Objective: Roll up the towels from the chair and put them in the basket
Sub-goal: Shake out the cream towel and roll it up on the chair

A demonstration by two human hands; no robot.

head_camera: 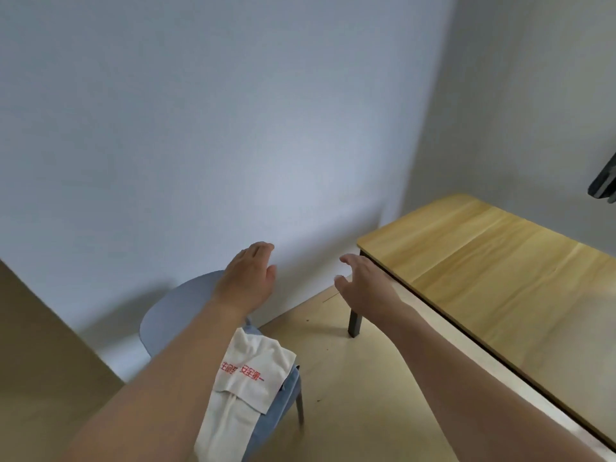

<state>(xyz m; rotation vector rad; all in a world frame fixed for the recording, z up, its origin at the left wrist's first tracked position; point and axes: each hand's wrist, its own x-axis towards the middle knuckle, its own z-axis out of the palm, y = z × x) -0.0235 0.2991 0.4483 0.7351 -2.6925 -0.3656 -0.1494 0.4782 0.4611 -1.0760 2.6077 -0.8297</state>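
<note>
White towels (248,378) with red printed characters lie draped over the seat of a blue chair (166,315) at the lower left; my left forearm hides part of them. My left hand (248,273) is stretched out above the chair's backrest, fingers relaxed, holding nothing. My right hand (365,281) reaches forward beside the wooden table's corner, fingers loosely spread and empty. Both hands are well above the towels. No basket is in view.
A long wooden table (493,261) with dark legs fills the right side. A pale wall stands close behind the chair. A brown panel (40,345) is at the far left. A dark object (605,181) hangs at the right edge. Light wood floor lies between chair and table.
</note>
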